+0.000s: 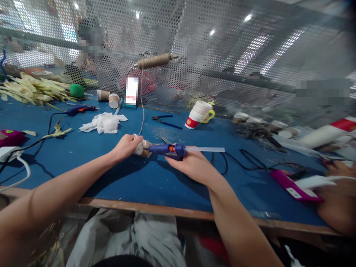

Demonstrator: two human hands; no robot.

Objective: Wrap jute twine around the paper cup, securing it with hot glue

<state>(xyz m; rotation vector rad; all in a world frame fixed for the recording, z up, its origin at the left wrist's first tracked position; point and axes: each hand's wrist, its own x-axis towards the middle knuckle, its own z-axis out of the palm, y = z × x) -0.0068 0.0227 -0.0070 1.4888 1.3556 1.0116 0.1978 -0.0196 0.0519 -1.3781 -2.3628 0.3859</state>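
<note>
My right hand [191, 165] is closed round a blue glue gun [167, 149] with a clear glue stick [205, 149] poking out of its back. The gun's nozzle points left at a small white and brown piece [141, 147], which my left hand [126, 145] grips just above the blue table [133, 178]. A thin twine [141, 107] runs from that piece up to a twine spool [154, 60] mounted on the mesh screen.
On the table lie a second glue gun [79, 109], white cloth scraps [104, 122], pliers [165, 120], stacked paper cups [198, 113], dried leaves [30, 91], cables [250, 161] and a purple power strip [292, 187]. Another person's hand [338, 200] rests at the right. A perforated screen [222, 55] closes the far side.
</note>
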